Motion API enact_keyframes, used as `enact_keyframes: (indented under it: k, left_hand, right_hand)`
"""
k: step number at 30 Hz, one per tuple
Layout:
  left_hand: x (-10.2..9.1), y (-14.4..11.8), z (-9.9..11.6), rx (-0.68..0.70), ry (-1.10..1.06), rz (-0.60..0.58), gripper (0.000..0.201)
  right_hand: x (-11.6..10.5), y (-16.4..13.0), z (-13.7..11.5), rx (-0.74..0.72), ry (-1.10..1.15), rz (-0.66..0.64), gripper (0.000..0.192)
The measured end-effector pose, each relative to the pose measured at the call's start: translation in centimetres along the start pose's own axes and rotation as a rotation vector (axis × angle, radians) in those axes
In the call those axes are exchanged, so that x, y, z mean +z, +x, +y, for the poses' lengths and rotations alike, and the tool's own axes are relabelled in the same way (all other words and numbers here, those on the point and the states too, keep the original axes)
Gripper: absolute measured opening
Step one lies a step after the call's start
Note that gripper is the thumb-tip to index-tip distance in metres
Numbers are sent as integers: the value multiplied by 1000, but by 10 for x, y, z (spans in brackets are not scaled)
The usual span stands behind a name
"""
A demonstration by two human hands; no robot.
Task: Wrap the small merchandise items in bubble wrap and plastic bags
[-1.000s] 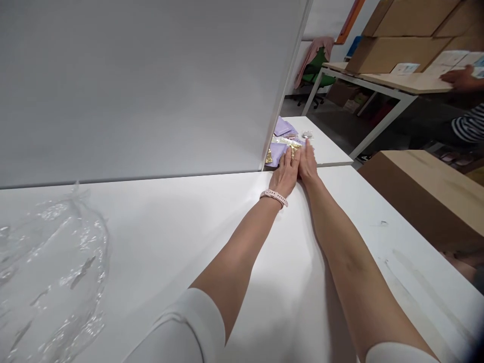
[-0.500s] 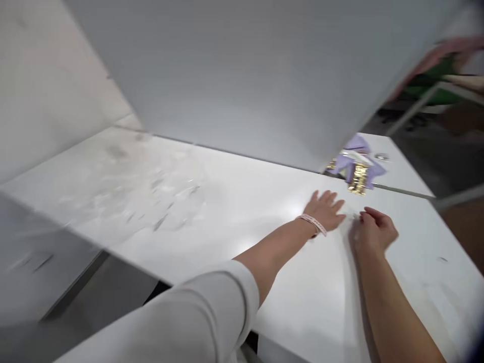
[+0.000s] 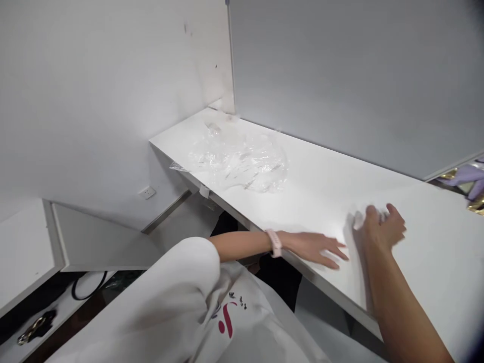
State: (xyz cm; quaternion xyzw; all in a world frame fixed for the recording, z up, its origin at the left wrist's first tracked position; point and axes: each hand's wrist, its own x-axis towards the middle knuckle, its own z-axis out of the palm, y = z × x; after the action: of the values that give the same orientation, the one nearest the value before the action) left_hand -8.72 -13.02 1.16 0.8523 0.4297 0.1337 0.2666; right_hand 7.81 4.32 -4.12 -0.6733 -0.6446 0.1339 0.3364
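Over the front edge of the white table, my left hand (image 3: pixel 313 247) is open with its fingers apart, a pale pink band on its wrist. My right hand (image 3: pixel 383 227) is a little farther right above the tabletop, slightly blurred. Its thumb and bent fingers are apart, and I see nothing between them. A crumpled sheet of clear plastic (image 3: pixel 242 164) lies on the left part of the table (image 3: pixel 317 161), away from both hands, and hangs slightly over the front edge.
A grey partition (image 3: pixel 333 75) rises along the back edge, and a white wall (image 3: pixel 124 91) closes the left end. Purple and gold items (image 3: pixel 469 176) show at the far right. A wall socket (image 3: pixel 147 192) and lower furniture (image 3: pixel 98 237) are at left.
The view has turned left, bringing the plastic nearer the middle. My left hand has drawn back to the table's front edge. My right hand's fingers have spread from a closer pinch.
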Motion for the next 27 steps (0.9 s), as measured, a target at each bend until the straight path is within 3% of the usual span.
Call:
enact_keyframes:
  k: [3,6,9,12,15,18,20,24,27]
  left_hand:
    - [-40,-99,-26,-396,84,476,47]
    - [-91,-198,-71,-838,235,837,67]
    - [-134,-278,-121,-1216,146,955,100]
    - [-157,-319,-164,-1361,0,948,114]
    - [-159,-317,-194,-1292,-34,793,124]
    - [-148,-286,-210,-1119,63,615,131]
    - [-138,-257,-217,-995,89,538,133]
    - [-125,-209,-226,-783,113,582,107]
    - [-124,-191,-230,-808,139,706,73]
  right_hand:
    - [29,-24,-61,-52,120,-91,71]
    - [55,-49,-120,-89,198,-184,74]
    - [80,-65,-170,-85,251,-276,82]
    - [107,-64,-208,-73,271,-311,82]
    - [135,-56,-241,-94,256,-367,83]
    - [161,-61,-275,-202,300,-489,77]
    - [176,-74,-299,-332,409,-641,66]
    - [192,-105,-327,-526,576,-935,42]
    - [185,-111,-321,-545,619,-1053,42]
